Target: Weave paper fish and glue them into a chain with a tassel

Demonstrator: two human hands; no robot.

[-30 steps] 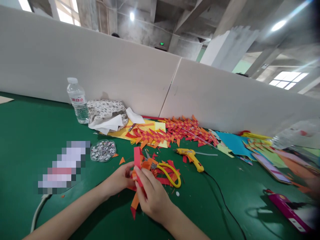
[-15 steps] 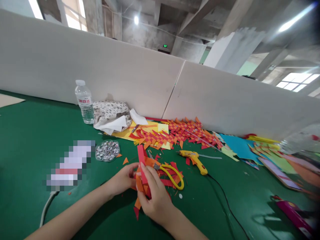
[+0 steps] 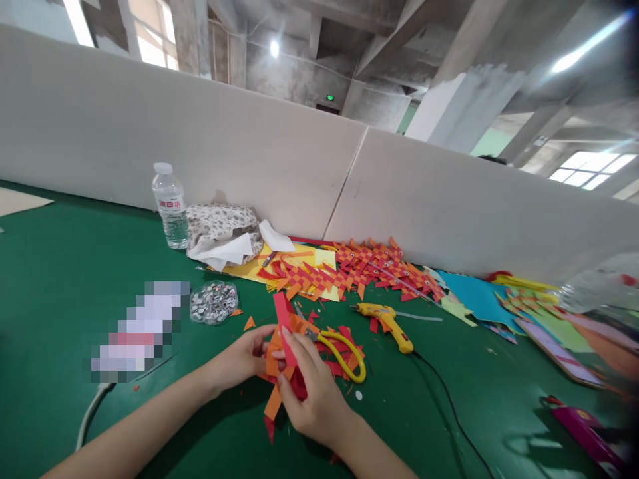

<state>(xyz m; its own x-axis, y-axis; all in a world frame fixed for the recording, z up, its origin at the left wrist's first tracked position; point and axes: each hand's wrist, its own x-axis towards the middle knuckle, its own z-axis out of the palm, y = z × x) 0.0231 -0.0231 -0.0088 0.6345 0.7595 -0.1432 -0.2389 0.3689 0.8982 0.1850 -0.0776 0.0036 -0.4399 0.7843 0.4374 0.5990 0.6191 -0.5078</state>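
Red and orange paper strips, partly woven together, are held between both hands above the green table. My left hand is closed around their left side, its fingertips partly hidden behind the paper. From the right, my right hand pinches the strips, with one red strip sticking up past its fingers. Just beyond the hands, yellow-handled scissors rest on a heap of red and orange paper scraps. Behind them lie several woven red and orange paper fish in a pile.
A yellow glue gun with a black cord lies to the right. On the left are a pack of googly eyes, a blurred-out device and a water bottle. Coloured paper sheets and a purple tool are at far right.
Both hands keep their grip on the paper strips, which have shifted and tilted slightly. The whole view has moved a little; the other things stay in place.
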